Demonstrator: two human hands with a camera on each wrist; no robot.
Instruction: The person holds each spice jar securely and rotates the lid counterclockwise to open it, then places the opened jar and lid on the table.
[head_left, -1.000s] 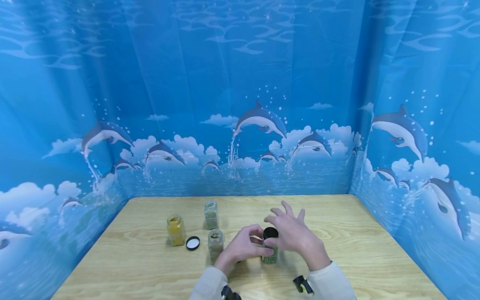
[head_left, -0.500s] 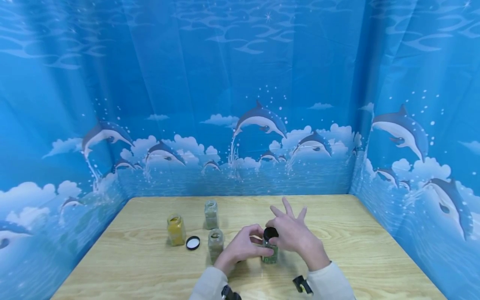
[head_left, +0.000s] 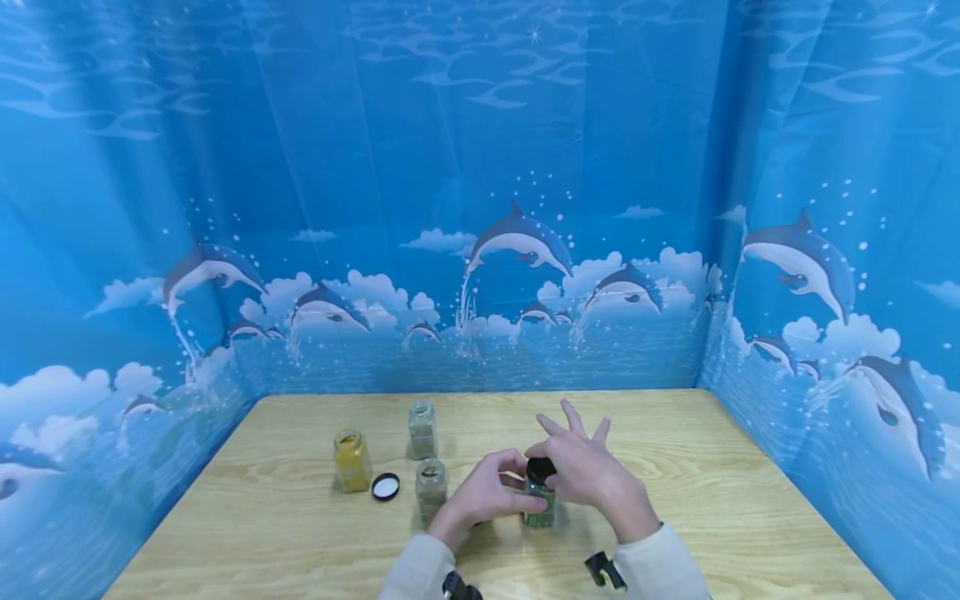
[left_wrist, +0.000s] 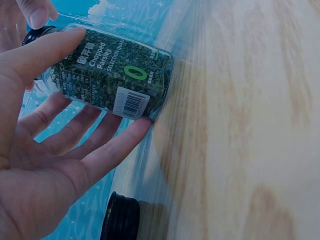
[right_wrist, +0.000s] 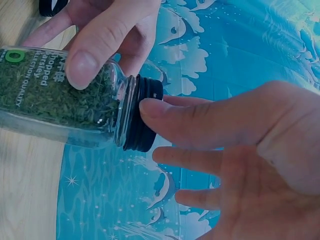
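Note:
A glass jar of chopped parsley stands on the table in front of me. My left hand grips its body from the left, the thumb on the near side and the fingers on the far side. Over its mouth sits a black lid, which my right hand pinches between thumb and forefinger. The other fingers of that hand stretch out, clear of the lid. In the head view, the fingers partly hide the lid and jar. A separate black lid lies on the table near the left palm.
Left of my hands stand a lidless jar of yellow powder, a lidless jar at the back and another nearer jar, close to my left wrist. An upturned black lid lies among them. A dolphin-print curtain surrounds the table.
The right hand's fingers have shifted around the lid, with the forefinger curling in and the hand turning slightly. The left hand and the parsley jar have stayed in place.

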